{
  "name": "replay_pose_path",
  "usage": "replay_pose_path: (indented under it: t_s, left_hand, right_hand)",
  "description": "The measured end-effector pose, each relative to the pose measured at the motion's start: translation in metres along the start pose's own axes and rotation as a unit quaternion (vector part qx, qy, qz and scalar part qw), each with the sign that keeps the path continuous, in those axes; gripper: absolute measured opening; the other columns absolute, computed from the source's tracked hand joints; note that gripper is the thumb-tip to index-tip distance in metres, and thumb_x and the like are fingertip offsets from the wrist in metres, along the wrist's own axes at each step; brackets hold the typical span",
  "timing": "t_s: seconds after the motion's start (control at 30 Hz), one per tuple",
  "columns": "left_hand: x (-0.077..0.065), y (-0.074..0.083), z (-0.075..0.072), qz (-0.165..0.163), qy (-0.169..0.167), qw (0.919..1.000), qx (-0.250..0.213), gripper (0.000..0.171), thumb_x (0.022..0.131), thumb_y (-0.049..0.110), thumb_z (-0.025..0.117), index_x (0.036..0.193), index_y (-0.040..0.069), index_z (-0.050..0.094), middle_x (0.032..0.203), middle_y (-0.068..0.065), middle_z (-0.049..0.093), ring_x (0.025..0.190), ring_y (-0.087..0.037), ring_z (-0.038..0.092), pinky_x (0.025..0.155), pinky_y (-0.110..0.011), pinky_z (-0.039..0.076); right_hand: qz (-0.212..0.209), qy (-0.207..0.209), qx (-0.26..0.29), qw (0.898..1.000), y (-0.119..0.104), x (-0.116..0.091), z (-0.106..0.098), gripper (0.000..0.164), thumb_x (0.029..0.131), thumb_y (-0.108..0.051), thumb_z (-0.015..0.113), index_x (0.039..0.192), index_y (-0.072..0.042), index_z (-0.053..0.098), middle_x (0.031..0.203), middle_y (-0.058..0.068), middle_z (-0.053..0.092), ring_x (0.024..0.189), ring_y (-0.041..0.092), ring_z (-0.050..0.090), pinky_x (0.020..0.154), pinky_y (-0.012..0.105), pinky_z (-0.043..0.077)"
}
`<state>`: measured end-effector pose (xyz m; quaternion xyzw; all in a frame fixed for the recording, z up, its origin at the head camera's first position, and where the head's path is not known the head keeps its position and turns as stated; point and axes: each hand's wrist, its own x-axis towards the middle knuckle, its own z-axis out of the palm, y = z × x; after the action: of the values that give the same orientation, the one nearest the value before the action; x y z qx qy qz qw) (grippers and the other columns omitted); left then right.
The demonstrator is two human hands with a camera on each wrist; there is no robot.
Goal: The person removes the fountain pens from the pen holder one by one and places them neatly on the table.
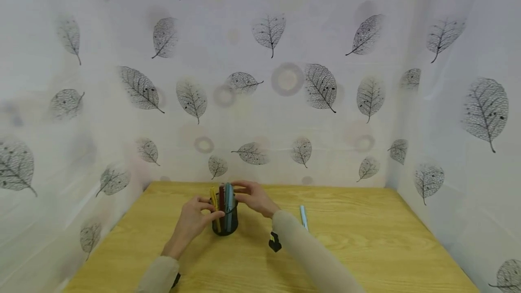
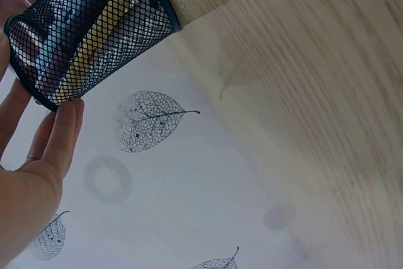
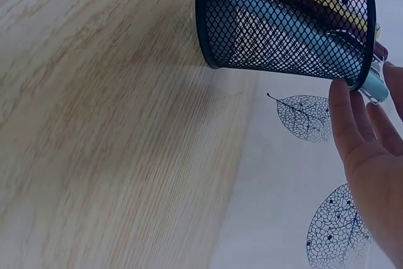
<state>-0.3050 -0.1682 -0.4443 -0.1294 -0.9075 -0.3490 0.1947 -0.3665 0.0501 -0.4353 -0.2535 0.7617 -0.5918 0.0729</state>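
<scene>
Pale sleeves lead to the left hand and right hand, both loosely spread, touching the top of a pen-filled mesh cup upright on the table, which (light, stiff, probably top-heavy) is best grasped around its wall.

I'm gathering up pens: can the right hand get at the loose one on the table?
Probably yes: the right hand is at the cup, but the loose pen lies nearby with nothing seen on it; the sleeve seems to hide its near end.
</scene>
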Motion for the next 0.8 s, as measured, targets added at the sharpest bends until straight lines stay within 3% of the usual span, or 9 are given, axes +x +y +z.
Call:
replay_pose_path:
  t_s: [0.2, 0.5, 0.7, 0.8]
  left_hand:
    - [0.0013, 0.0009, 0.0, 0.0, -0.001, 1.0, 0.002, 0.023, 0.075, 0.038, 0.085, 0.071, 0.017, 0.077, 0.099, -0.007, 0.065, 0.091, -0.023, 0.061, 0.071, -0.035, 0.05]
    - [0.0021, -0.0011, 0.0011, -0.003, -0.001, 1.0, -0.002, 0.022, 0.074, 0.036, 0.085, 0.071, 0.016, 0.076, 0.1, -0.008, 0.066, 0.093, -0.024, 0.062, 0.071, -0.035, 0.05]
    - [0.0014, -0.0001, 0.0003, -0.005, -0.004, 0.9999, -0.008, 0.022, 0.074, 0.036, 0.085, 0.071, 0.016, 0.076, 0.1, -0.007, 0.065, 0.094, -0.023, 0.061, 0.072, -0.033, 0.05]
    - [0.0007, 0.0001, -0.0004, -0.006, -0.002, 0.9999, -0.01, 0.022, 0.074, 0.036, 0.085, 0.07, 0.016, 0.076, 0.099, -0.007, 0.065, 0.093, -0.023, 0.061, 0.071, -0.032, 0.049]
  right_hand:
    - [-0.005, 0.007, -0.002, 1.0, 0.0018, 0.0017, 0.0001, 0.041, 0.095, -0.006, 0.061, 0.135, -0.015, 0.059, 0.137, 0.012, 0.057, 0.123, 0.033, 0.057, 0.095, 0.05, 0.052]
    - [-0.008, 0.021, -0.02, 1.0, -0.0003, 0.0026, 0.0027, 0.036, 0.095, -0.01, 0.063, 0.131, -0.017, 0.062, 0.131, 0.007, 0.061, 0.113, 0.025, 0.06, 0.088, 0.043, 0.056]
    - [-0.006, 0.029, -0.022, 0.999, 0.0001, 0.0053, 0.0056, 0.036, 0.096, -0.011, 0.062, 0.131, -0.019, 0.062, 0.13, 0.008, 0.061, 0.112, 0.026, 0.061, 0.089, 0.051, 0.055]
    - [-0.006, 0.036, -0.026, 0.999, 0.0016, 0.007, 0.0067, 0.033, 0.097, -0.011, 0.061, 0.129, -0.018, 0.063, 0.128, 0.009, 0.062, 0.112, 0.026, 0.062, 0.087, 0.047, 0.056]
